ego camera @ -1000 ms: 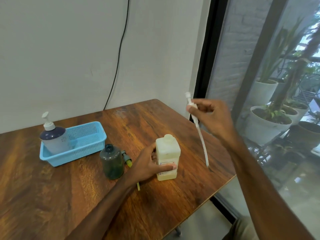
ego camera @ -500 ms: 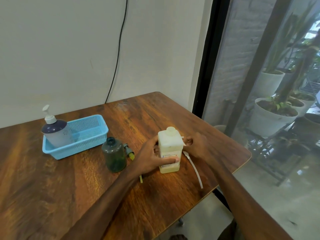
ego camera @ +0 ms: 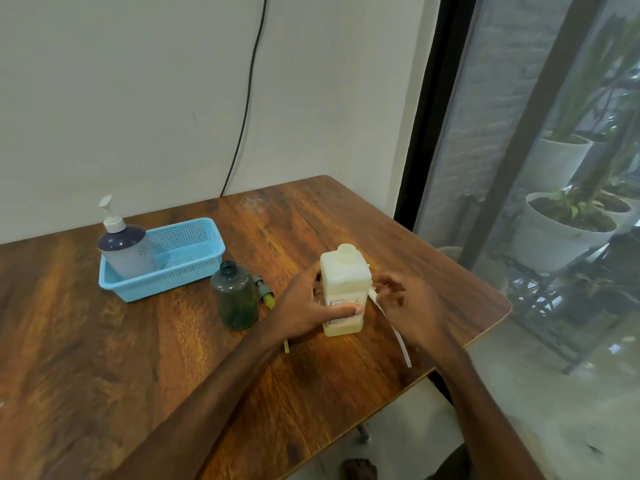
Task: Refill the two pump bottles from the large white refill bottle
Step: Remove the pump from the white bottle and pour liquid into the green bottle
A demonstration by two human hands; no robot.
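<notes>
Head view: your left hand [ego camera: 308, 310] grips the refill bottle [ego camera: 343, 289], with the thumb laid across its label at the front and the other fingers wrapped behind it, so the hand is closed around the body. The refill bottle stands upright on the table [ego camera: 104, 358], near the right edge, and its neck at the top is open. Your right hand [ego camera: 412, 306] is just beside the bottle on its right side, with the fingers curled. They pinch the thick upper end of a white tube [ego camera: 391, 323], and this end touches the side of the bottle. The thin part of the tube runs down toward the table edge, and its tip lies over the wood close to that edge. Left of your left hand stands the green bottle [ego camera: 237, 299], upright with its mouth open. Its pump [ego camera: 265, 292], grey with a yellow part, lies on the table just behind it, between the green bottle and your left hand. Further left is a blue basket [ego camera: 166, 282], and the purple bottle [ego camera: 126, 254] stands in its left end with a white pump on top. A black cable [ego camera: 247, 98] hangs down the wall behind the table. At the right, behind the glass, are white plant pots [ego camera: 554, 230].
</notes>
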